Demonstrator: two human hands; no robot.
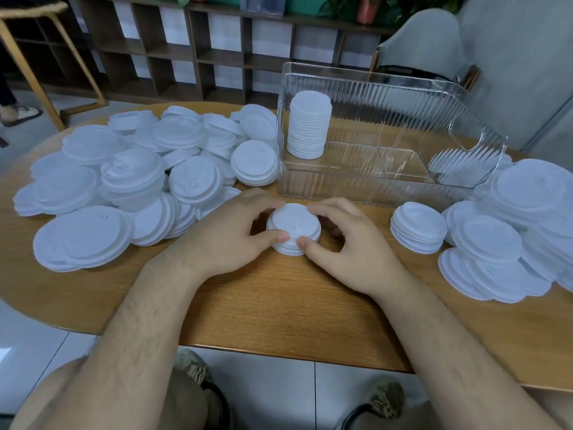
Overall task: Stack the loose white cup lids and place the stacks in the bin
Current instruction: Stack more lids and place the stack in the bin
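Fingers (273,235) of both hands curl round a short stack of white lids (293,226), thumbs pressed to its near edge and the other fingertips on its far edge. The left hand (229,231) grips it from the left and the right hand (347,243) from the right. The stack stands on the table (279,299), just in front of the bin (372,97).

The table is light wood with a fine grain and a rounded edge. Pale floor tiles (279,383) show below it, with two patterned shoes (192,364) on them. Behind the table runs dark open shelving (186,57), with a red plant pot (367,10) on top. A grey upholstered chair (428,41) stands at the back right and a gold-framed stool (40,41) at the back left. Another person's sandalled foot (21,114) shows at the left edge.

Raised marks on the lid tops are too blurred to read.

One clear ribbed bin stands on the table, and one tall stack (308,128) stands upright in its left corner. One second short stack (417,228) sits right of the hands. Loose lids lie in two heaps: a left heap (124,181) and a right heap (521,231) beside the bin. They overlap too much to count.
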